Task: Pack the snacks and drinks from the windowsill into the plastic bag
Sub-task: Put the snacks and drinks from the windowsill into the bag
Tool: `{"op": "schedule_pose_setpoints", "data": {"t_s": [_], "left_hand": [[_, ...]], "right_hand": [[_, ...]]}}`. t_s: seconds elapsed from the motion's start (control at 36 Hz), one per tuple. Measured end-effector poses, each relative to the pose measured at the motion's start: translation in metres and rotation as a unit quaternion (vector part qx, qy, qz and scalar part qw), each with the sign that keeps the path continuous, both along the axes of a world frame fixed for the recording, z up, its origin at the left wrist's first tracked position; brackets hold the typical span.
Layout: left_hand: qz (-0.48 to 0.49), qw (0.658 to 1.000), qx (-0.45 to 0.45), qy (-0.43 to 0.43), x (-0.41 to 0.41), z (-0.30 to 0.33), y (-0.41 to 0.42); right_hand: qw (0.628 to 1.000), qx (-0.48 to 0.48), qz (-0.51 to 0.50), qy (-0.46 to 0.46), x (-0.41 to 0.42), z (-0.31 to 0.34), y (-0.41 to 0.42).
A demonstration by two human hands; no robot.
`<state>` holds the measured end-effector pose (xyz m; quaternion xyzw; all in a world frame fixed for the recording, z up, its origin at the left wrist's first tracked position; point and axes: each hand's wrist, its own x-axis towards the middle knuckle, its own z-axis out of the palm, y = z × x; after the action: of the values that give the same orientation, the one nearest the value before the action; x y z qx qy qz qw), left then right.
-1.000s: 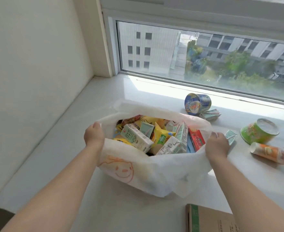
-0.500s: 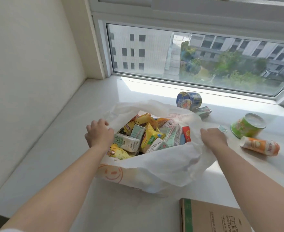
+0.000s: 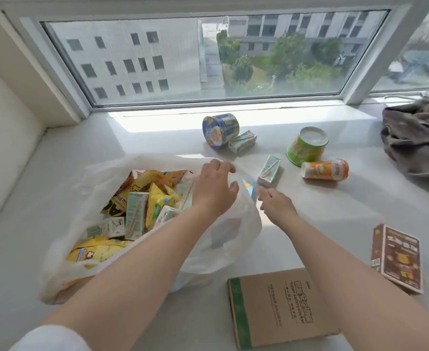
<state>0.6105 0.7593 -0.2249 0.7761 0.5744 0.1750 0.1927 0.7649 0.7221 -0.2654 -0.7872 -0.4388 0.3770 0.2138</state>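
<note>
A white plastic bag point(image 3: 233, 239) lies open on the windowsill, full of drink cartons and yellow snack packs. My left hand point(image 3: 214, 188) hovers over the bag's right rim with relaxed fingers, holding nothing. My right hand point(image 3: 278, 206) is just right of the bag, fingers extended toward a small green drink carton point(image 3: 270, 171) lying close ahead of it. Farther back lie a blue cup point(image 3: 219, 131) beside another green carton point(image 3: 242, 141), a green cup point(image 3: 307, 145) and an orange can point(image 3: 324, 169) on its side.
A brown cardboard box point(image 3: 279, 305) lies near the front edge, with a dark brown snack box point(image 3: 398, 257) to its right. A grey bag point(image 3: 418, 138) sits at the far right. The window frame runs along the back, a wall at the left.
Both hands let go of the bag's rim. My left hand moved right across the bag and my right hand reached forward toward the small green carton. The view shifted right.
</note>
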Motion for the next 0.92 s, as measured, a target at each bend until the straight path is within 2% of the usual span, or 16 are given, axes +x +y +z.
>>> {"op": "schedule_pose_setpoints", "data": {"t_s": [0.14, 0.19, 0.28, 0.36, 0.44, 0.61, 0.72, 0.81, 0.92], "left_hand": [[-0.039, 0.998, -0.033, -0.044, 0.066, -0.007, 0.009], [-0.013, 0.994, -0.076, -0.077, 0.088, -0.011, 0.012], [0.06, 0.971, -0.186, -0.137, 0.13, -0.028, 0.019], [0.096, 0.952, -0.273, -0.101, 0.154, -0.058, 0.026], [0.136, 0.94, -0.309, -0.042, 0.159, -0.093, 0.035], [0.209, 0.93, -0.293, 0.072, 0.156, -0.146, 0.06], [0.255, 0.907, -0.308, 0.135, 0.148, -0.169, 0.08], [0.297, 0.887, -0.335, 0.112, 0.14, -0.182, 0.09], [0.323, 0.886, -0.323, 0.085, 0.141, -0.194, 0.096]], "right_hand": [[0.999, -0.047, 0.014, -0.008, 0.058, -0.021, -0.002], [0.996, -0.072, 0.036, -0.026, 0.075, -0.028, -0.002], [0.99, -0.107, 0.077, -0.057, 0.111, -0.045, 0.006], [0.977, -0.124, 0.137, -0.102, 0.139, -0.06, 0.022], [0.96, -0.123, 0.206, -0.147, 0.158, -0.073, 0.046], [0.91, -0.084, 0.335, -0.229, 0.165, -0.102, 0.1], [0.865, -0.026, 0.407, -0.291, 0.16, -0.117, 0.131], [0.838, 0.015, 0.44, -0.322, 0.16, -0.124, 0.154], [0.797, 0.025, 0.478, -0.368, 0.161, -0.138, 0.184]]}}
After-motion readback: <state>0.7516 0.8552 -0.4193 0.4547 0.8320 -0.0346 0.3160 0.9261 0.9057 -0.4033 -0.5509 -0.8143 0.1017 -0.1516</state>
